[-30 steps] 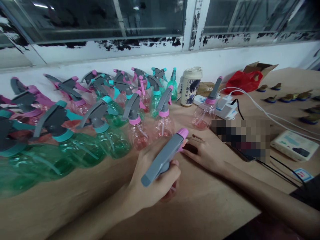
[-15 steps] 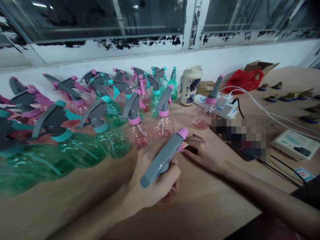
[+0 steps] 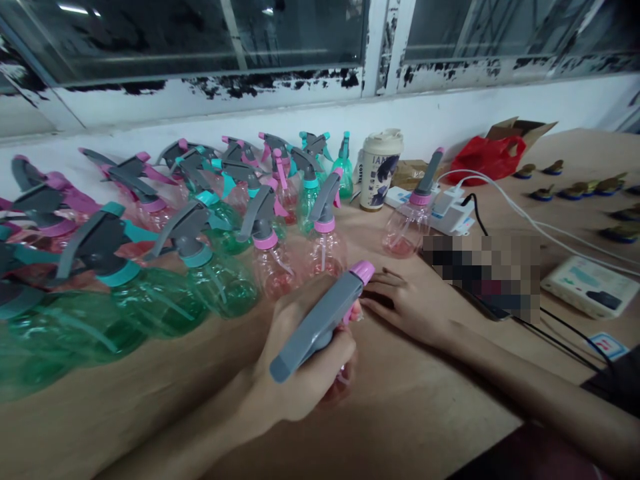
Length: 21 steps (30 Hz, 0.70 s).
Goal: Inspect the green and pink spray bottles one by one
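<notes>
My left hand (image 3: 295,373) is wrapped round a pink spray bottle with a grey trigger head and pink nozzle cap (image 3: 320,319), held low over the wooden table (image 3: 425,413). The bottle's body is mostly hidden under my fingers. My right hand (image 3: 410,303) lies on the table just right of the nozzle, fingers stretched toward it and close to its pink tip. Whether the fingertips touch the nozzle is unclear.
Several green and pink spray bottles (image 3: 200,267) crowd the left and back of the table. One pink bottle (image 3: 407,223) stands apart near a paper coffee cup (image 3: 380,170). A white power strip with cables (image 3: 450,210), a red bag (image 3: 487,160) and a small white box (image 3: 590,287) lie right.
My left hand and its bottle have shifted slightly left and down. My right hand has stayed almost still beside the nozzle.
</notes>
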Tool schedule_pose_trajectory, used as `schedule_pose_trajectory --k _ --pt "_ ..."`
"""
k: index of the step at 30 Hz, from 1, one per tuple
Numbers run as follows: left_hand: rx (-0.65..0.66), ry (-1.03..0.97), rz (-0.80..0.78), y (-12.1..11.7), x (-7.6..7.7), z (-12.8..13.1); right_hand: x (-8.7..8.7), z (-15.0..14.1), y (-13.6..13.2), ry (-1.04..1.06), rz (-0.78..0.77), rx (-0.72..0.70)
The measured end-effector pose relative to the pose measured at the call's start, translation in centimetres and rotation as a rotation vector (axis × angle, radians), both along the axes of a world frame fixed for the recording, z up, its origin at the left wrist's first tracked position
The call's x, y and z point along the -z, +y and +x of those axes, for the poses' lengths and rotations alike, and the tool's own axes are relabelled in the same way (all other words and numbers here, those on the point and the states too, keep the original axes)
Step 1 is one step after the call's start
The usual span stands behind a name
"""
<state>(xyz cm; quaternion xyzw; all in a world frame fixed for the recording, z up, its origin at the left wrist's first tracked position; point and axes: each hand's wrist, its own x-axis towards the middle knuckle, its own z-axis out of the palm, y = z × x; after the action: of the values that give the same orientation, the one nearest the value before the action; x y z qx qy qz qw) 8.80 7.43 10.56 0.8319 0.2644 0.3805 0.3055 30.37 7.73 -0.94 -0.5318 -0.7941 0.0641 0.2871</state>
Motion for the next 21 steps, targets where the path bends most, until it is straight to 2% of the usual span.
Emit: schedule_pose_trajectory --k 7,11,17,21 --pt "0.046 0.018 -0.067 0.4 -0.3 0.1 -0.6 -0.2 -0.4 0.027 -0.012 -0.069" --pt "0.023 0.007 -0.035 0.3 -0.3 0.1 -0.9 -0.5 -0.6 0.038 -0.017 -0.141" --pt "0.011 -0.011 -0.039 0.1 -0.2 0.2 -1.6 -1.0 -1.1 0.174 -0.042 -0.260" --pt "0.041 -0.012 -0.039 0.3 -0.3 0.2 -2.0 -1.3 -1.3 0.236 -0.042 -0.213"
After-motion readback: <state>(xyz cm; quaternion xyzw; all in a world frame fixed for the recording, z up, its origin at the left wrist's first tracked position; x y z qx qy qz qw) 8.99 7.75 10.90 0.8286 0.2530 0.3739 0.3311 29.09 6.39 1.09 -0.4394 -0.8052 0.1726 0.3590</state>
